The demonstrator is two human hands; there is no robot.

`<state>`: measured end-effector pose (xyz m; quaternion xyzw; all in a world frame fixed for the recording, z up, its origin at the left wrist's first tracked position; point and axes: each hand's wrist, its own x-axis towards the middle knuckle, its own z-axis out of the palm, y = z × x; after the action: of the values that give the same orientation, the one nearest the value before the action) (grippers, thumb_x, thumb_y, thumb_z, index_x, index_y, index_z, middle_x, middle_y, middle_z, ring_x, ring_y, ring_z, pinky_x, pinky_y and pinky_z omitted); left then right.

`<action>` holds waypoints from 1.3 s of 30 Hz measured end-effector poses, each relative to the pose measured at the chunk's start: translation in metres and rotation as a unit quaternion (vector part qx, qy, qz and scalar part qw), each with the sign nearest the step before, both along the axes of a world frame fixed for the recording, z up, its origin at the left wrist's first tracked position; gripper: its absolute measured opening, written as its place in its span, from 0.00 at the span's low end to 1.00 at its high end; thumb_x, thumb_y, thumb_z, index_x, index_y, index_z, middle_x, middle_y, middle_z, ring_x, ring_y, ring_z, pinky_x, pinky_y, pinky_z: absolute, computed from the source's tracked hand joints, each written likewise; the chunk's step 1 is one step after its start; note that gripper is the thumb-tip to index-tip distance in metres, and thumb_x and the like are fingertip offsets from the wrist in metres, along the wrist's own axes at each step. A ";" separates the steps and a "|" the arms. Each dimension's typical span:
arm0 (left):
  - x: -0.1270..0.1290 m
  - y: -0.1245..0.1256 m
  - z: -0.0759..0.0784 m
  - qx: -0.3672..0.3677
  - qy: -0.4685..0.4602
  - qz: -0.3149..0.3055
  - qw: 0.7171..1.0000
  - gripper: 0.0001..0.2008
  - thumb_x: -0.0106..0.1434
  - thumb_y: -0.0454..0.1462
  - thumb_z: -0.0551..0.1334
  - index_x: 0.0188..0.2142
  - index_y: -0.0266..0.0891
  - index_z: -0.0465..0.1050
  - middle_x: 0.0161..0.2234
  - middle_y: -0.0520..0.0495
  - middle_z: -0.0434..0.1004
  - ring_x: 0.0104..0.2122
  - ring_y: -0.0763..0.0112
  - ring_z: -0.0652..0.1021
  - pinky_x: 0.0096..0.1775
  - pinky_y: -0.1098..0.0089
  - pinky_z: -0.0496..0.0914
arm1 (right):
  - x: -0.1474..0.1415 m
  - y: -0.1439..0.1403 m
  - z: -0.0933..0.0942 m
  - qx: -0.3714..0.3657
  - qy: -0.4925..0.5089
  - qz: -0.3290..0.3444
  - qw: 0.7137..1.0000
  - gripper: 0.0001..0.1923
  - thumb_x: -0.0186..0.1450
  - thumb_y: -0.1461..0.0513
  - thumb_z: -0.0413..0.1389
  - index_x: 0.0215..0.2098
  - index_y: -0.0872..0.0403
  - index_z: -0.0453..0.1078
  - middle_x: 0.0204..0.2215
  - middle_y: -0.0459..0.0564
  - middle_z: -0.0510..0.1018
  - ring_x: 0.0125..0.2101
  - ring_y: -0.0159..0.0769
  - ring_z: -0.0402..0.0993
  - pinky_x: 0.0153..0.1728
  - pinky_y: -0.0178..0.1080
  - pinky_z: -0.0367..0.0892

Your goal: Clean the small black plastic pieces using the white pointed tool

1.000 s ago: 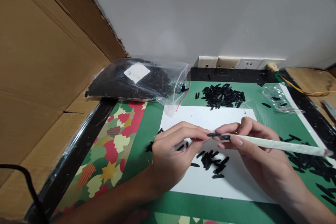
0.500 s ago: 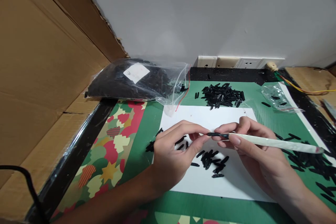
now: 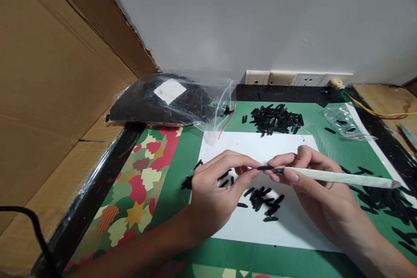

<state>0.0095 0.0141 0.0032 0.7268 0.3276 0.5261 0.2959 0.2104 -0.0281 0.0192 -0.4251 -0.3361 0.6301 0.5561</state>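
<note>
Head view:
Left hand [image 3: 215, 191]: closed in a pinch, thumb and forefinger gripping the left end of a small black piece [image 3: 265, 167], held just above the white sheet [image 3: 286, 230].
Right hand [image 3: 312, 182]: closed around a long white stick [image 3: 342, 177], fingertips near its dark front end, stick running out to the right and slightly down, red-tinted at its far tip.
Black piece: level, between the two hands, its right end touching the dark tip of the stick.
White sheet: flat on the green mat [image 3: 182, 156], under both hands.
Loose pieces [image 3: 263, 200]: small black cluster on the sheet, just below the pinch; a few more by the left hand's knuckles.
Far pile [image 3: 276, 119]: heap of the same black pieces on the mat, beyond the sheet's top edge.
Right scatter [image 3: 387, 197]: more black pieces spread on the mat, under and past the stick's far end.
Full bag [image 3: 172, 102]: clear plastic, packed with black pieces, white label on top, lying at the desk's back left corner against the cardboard [image 3: 48, 87].
Small bag [image 3: 345, 124]: clear, nearly flat, a few black pieces inside, at back right.
Sockets [image 3: 293, 78]: pale strip along the wall, a plug with coloured wires at its right end.
</note>
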 end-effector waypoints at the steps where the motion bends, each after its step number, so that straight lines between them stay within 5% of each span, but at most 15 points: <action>1: 0.000 0.000 0.000 -0.002 0.002 0.000 1.000 0.12 0.65 0.25 0.73 0.44 0.40 0.82 0.35 0.49 0.86 0.33 0.71 0.84 0.37 0.70 0.79 | 0.000 0.000 0.000 -0.003 0.005 -0.001 1.000 0.17 0.67 0.58 0.72 0.30 0.51 0.69 0.43 0.49 0.88 0.39 0.35 0.85 0.45 0.36 0.80; 9: 0.002 0.003 0.003 -0.002 0.011 -0.018 1.000 0.08 0.67 0.27 0.72 0.43 0.40 0.83 0.35 0.48 0.86 0.33 0.71 0.83 0.36 0.71 0.78 | 0.005 0.002 -0.011 0.040 -0.003 0.011 0.999 0.11 0.70 0.61 0.70 0.33 0.51 0.74 0.44 0.50 0.88 0.40 0.37 0.87 0.46 0.36 0.82; 19: -0.003 0.001 -0.007 0.008 0.132 -0.056 0.990 0.03 0.78 0.32 0.60 0.46 0.40 0.72 0.37 0.48 0.77 0.38 0.69 0.78 0.41 0.70 0.73 | 0.007 -0.001 -0.016 0.055 -0.043 0.012 0.997 0.12 0.71 0.62 0.69 0.33 0.51 0.72 0.47 0.50 0.88 0.45 0.37 0.87 0.51 0.39 0.83; 25: -0.001 0.001 0.003 -0.044 0.173 -0.066 0.982 0.08 0.79 0.34 0.56 0.41 0.41 0.70 0.35 0.49 0.75 0.37 0.67 0.75 0.40 0.67 0.70 | 0.004 0.000 -0.012 0.083 -0.126 -0.010 0.988 0.14 0.70 0.60 0.70 0.30 0.51 0.72 0.44 0.52 0.89 0.44 0.42 0.88 0.43 0.39 0.86; 29: 0.000 0.001 0.006 -0.071 0.170 -0.080 0.980 0.11 0.80 0.35 0.53 0.38 0.42 0.67 0.34 0.50 0.74 0.36 0.68 0.74 0.40 0.67 0.68 | 0.001 0.000 -0.007 0.103 -0.181 -0.016 0.978 0.16 0.70 0.59 0.70 0.28 0.51 0.71 0.41 0.53 0.89 0.40 0.42 0.89 0.37 0.36 0.85; 39: -0.002 0.000 0.001 -0.116 0.112 -0.085 0.983 0.16 0.81 0.40 0.55 0.35 0.41 0.69 0.29 0.52 0.72 0.31 0.70 0.72 0.40 0.67 0.66 | 0.005 -0.003 -0.008 0.085 -0.159 -0.004 0.984 0.11 0.71 0.58 0.69 0.33 0.50 0.74 0.44 0.51 0.88 0.41 0.41 0.87 0.42 0.39 0.84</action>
<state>0.0071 0.0137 0.0040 0.7671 0.3544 0.3730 0.3831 0.2158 -0.0313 0.0111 -0.4727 -0.4708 0.5216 0.5318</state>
